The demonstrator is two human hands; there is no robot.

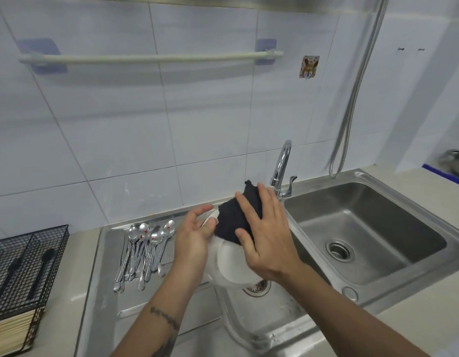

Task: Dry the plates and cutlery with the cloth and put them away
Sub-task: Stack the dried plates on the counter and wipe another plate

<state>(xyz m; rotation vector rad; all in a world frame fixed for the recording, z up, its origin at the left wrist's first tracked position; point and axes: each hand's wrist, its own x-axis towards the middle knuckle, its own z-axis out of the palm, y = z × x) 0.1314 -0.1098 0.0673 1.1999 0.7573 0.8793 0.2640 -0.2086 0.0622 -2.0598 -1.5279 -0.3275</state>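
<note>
Steel sink [372, 228] has 2 basins. Above the left one a white plate [233, 266] is held tilted on edge, probably underside up. Black cloth [231, 222] covers its far part. Right hand [267, 235] presses the cloth, fingers spread; left hand [192, 240] grips the rim. Spoons [143, 251] lie on the drainboard [107, 266], handles toward the person.

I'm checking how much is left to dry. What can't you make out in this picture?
Head view only.
Plate: much of it hidden by the cloth, right hand and left hand; wet or dry unclear.
Cutlery: pieces overlap, so no count.
Basket: cut off by the left edge.
Pot: cut off by the right edge, blurred.
</note>
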